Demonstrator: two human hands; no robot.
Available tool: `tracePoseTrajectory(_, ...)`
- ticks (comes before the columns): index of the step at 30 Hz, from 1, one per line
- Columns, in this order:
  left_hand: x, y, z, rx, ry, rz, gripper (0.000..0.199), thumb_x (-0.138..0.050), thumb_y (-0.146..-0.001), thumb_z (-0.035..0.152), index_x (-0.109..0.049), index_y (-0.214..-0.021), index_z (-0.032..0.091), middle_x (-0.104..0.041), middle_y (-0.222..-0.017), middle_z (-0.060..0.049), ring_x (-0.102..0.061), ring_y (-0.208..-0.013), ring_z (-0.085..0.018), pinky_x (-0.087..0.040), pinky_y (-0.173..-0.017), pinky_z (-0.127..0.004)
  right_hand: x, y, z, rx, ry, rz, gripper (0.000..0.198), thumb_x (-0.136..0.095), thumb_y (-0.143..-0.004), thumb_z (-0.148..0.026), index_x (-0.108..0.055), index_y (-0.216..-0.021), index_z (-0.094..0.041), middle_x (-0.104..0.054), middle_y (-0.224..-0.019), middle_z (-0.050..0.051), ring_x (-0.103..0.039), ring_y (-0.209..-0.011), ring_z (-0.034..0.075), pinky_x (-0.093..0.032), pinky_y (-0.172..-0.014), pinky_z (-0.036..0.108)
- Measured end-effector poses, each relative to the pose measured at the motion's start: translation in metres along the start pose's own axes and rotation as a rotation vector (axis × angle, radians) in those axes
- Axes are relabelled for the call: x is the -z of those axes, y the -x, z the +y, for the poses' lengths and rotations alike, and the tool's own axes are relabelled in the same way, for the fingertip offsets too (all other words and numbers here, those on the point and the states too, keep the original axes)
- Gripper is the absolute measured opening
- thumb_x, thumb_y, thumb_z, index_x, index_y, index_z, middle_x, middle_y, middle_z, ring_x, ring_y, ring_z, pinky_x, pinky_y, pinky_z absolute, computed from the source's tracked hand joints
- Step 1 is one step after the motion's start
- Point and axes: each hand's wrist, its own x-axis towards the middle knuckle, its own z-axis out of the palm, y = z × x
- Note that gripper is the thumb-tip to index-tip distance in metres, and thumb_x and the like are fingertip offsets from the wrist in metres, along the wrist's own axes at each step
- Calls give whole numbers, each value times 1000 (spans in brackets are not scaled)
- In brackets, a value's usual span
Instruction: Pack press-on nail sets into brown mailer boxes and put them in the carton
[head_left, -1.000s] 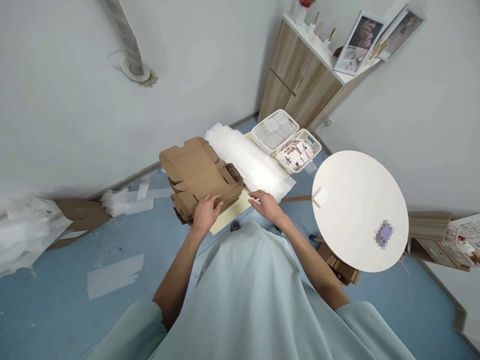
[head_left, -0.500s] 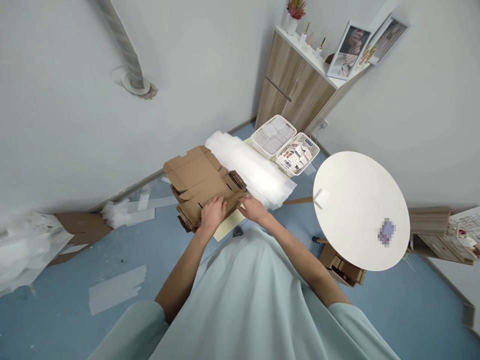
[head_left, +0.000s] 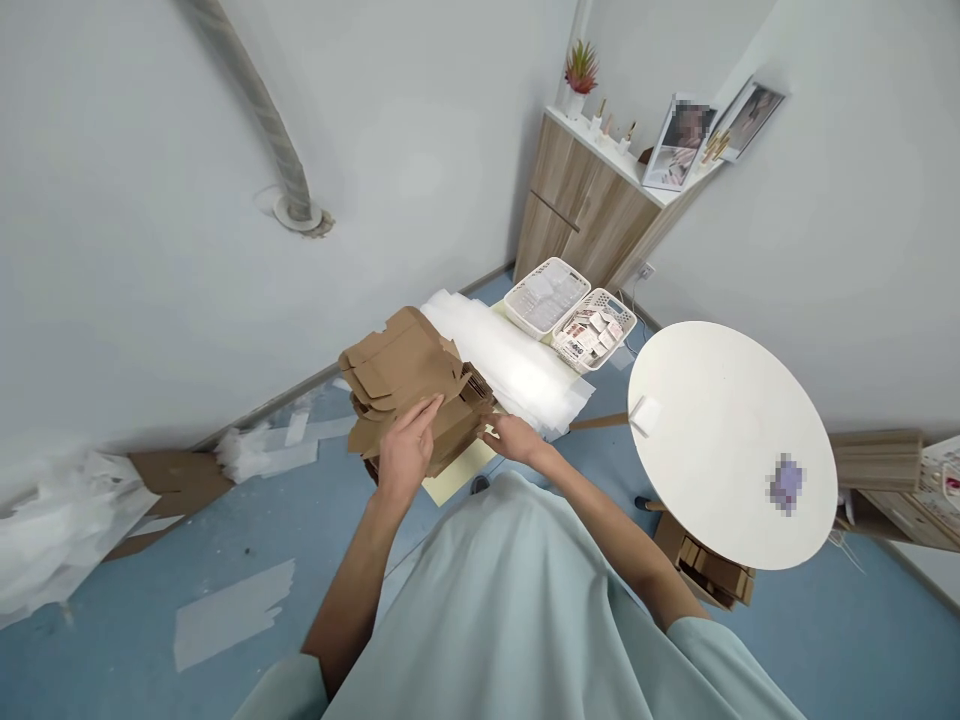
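In the head view, a pile of flattened brown cardboard boxes (head_left: 409,355) lies in front of me, with flaps and slots showing. The top box is bent and raised above the ones beneath. My left hand (head_left: 405,450) is on its near left part, fingers fairly straight along the board; its thumb is mostly hidden, and it seems to grip the sheet. At the pile's near right corner, my right hand (head_left: 514,438) pinches the cardboard edge between thumb and fingers. Behind the pile lies a stack of white foam sheets (head_left: 510,365), which neither hand touches.
Two white baskets (head_left: 547,295) stand past the foam, one with clear packs, one with small printed packets. A round white table (head_left: 727,430) is to the right, cardboard boxes (head_left: 701,560) below it. A wooden cabinet (head_left: 592,195) stands behind; white wrapping (head_left: 67,520) lies left.
My left hand has shifted left and its fingers have straightened. The top cardboard box has risen and bent upward. My right hand stays at the near right corner. The view has tilted slightly.
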Motion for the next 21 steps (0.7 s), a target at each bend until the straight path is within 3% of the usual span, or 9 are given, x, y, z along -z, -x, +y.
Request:
tracePoseTrajectory(2, 10, -8, 13, -90, -1, 80, 53, -34, -109, 21, -62, -152, 32, -71, -144, -2, -62, -141, -24, -54, -120, -48, 23, 13, -3, -17, -87, 33, 25, -61, -105, -26, -73, -126, -25, -79, -126, 6, -78, -99, 22, -59, -87, 30)
tracePoseTrajectory(5, 15, -24, 40, -267, -6, 167, 55, -33, -110, 18, -58, -156, 33, -70, -146, -1, -60, -143, -23, -52, -122, -51, 73, 40, -10, -51, -236, 249, 31, -51, -110, -38, -73, -127, -24, -79, -125, 6, -77, -102, 22, -59, -89, 32)
tracePoseTrajectory(10, -12, -54, 98, -582, 31, 132, 60, -32, -109, 10, -49, -163, 33, -67, -150, -2, -55, -148, -22, -54, -120, -46, 154, 100, -10, -104, -398, 611, 40, -60, -104, -55, -72, -126, -24, -79, -120, 7, -76, -97, 22, -60, -79, 32)
tracePoseTrajectory(15, -74, -72, 167, -809, 94, -78, 63, -28, -110, 9, -42, -167, 31, -63, -154, -4, -49, -152, -23, -53, -120, -44, 189, 160, 31, -214, -453, 899, 45, -77, -90, -55, -66, -120, -23, -78, -109, 6, -76, -93, 21, -61, -81, 35)
tracePoseTrajectory(21, -187, -76, 252, -994, 192, -294, 66, -25, -109, 7, -37, -168, 30, -63, -154, -5, -47, -154, -21, -54, -119, -42, 203, 245, 132, -549, -470, 1110, 31, -72, -89, -51, -65, -102, -24, -78, -94, 6, -75, -85, 24, -61, -76, 37)
